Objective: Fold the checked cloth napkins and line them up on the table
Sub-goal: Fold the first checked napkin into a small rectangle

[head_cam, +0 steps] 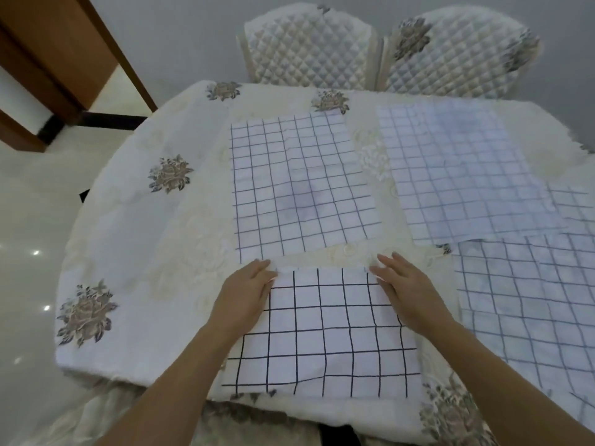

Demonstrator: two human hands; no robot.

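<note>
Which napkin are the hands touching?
The nearest napkin, at the front edge of the table: left hand and right hand rest on its far corners. The centre napkin and right-side napkins lie untouched.

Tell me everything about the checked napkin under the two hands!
The nearest napkin is white cloth with a grid of thin dark lines. It lies flat, a little wrinkled, on the cream flowered tablecloth, close to its near edge. The left hand presses with straight fingers on its far left corner, and the right hand on its far right corner. It touches no other napkin. Whether it is already folded cannot be told.
</note>
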